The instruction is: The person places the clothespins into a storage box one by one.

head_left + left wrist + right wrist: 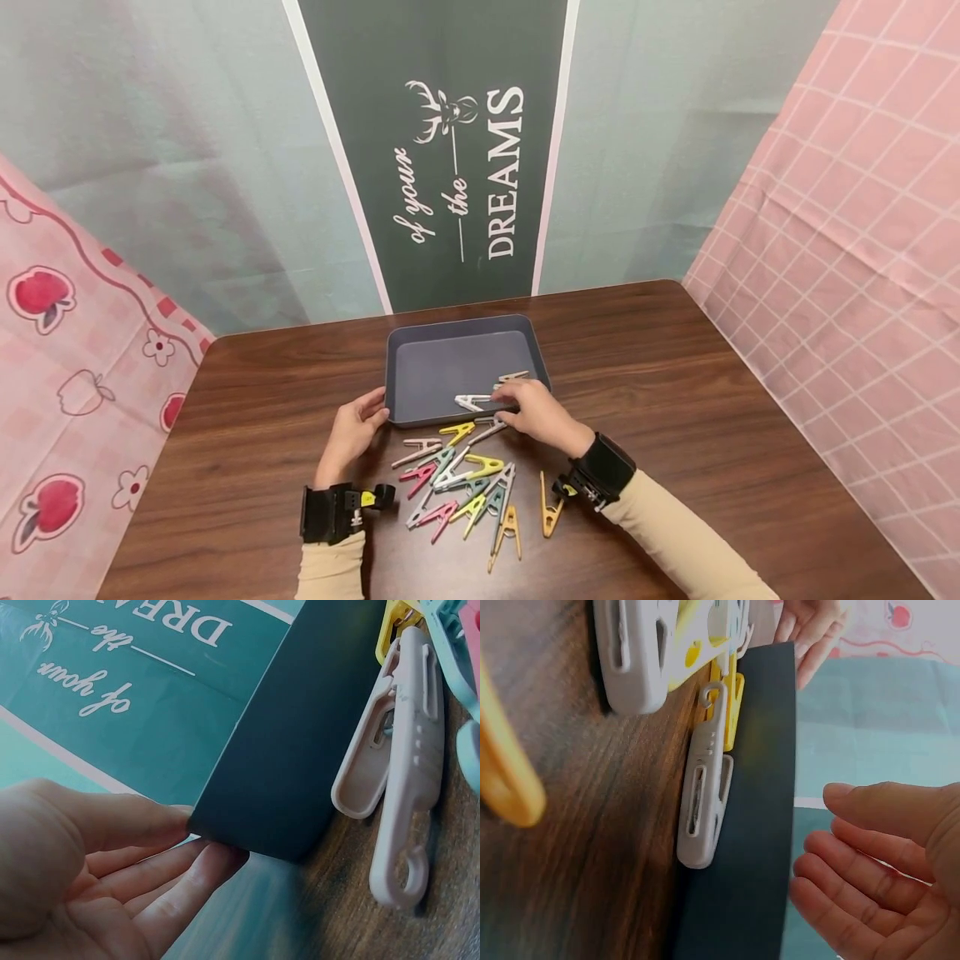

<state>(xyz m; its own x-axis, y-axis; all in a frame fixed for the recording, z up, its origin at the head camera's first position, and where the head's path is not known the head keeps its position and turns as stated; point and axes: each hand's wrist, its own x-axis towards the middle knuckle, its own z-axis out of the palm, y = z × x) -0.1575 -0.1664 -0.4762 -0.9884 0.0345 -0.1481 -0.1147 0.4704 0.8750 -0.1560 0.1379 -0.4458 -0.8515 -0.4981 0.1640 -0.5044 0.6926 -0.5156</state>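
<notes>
A dark grey rectangular tray (450,350) lies on the table. My left hand (354,427) holds its front left corner; in the left wrist view the thumb (142,821) and fingertips meet at that corner. Over the tray's front right part is my right hand (542,410). In the right wrist view its fingers (847,900) are loosely bent, with nothing between them and the thumb. Below that hand, inside the tray, lie a white clothespin (471,403) and a beige clothespin (514,377). A grey clothespin (703,787) leans against the tray's outer front wall.
Several coloured clothespins, such as a yellow-green one (483,465) and a pink one (438,517), lie heaped in front of the tray. An orange clothespin (551,521) lies apart, near the right wrist camera. Curtains hang behind the wooden table (255,467) and at both sides.
</notes>
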